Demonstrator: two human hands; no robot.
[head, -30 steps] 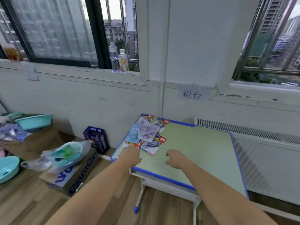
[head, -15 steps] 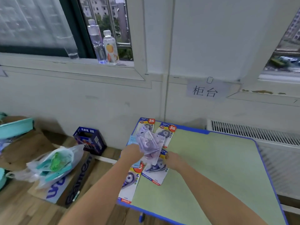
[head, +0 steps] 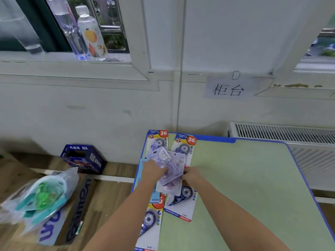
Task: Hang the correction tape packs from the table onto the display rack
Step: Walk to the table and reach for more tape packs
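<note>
My left hand [head: 153,170] and right hand [head: 192,175] meet over the heap of correction tape packs at the left edge of the worktop [head: 244,178]. Both have their fingers curled onto the pale purple pack [head: 170,171] on top of the heap: my left grip has it from the left side, my right from the right, so both grips are clamped on the same pack, though the blur hides exactly how the fingertips sit.

Under it lie the other packs. Two white carded packs [head: 183,145] with red "36" badges lie side by side at the far edge, two more carded packs [head: 181,205] lie nearer me, the left one overhanging the worktop's front edge, and a light blue pack [head: 143,171] peeks out beneath my left wrist.

Left of the worktop, on the wooden floor, stand a dark blue box [head: 83,158] and a cardboard carton [head: 68,220] carrying a plastic bag [head: 41,194] of teal items. Two bottles [head: 87,31] stand on the windowsill, and a paper sign [head: 228,89] is stuck to the wall.
</note>
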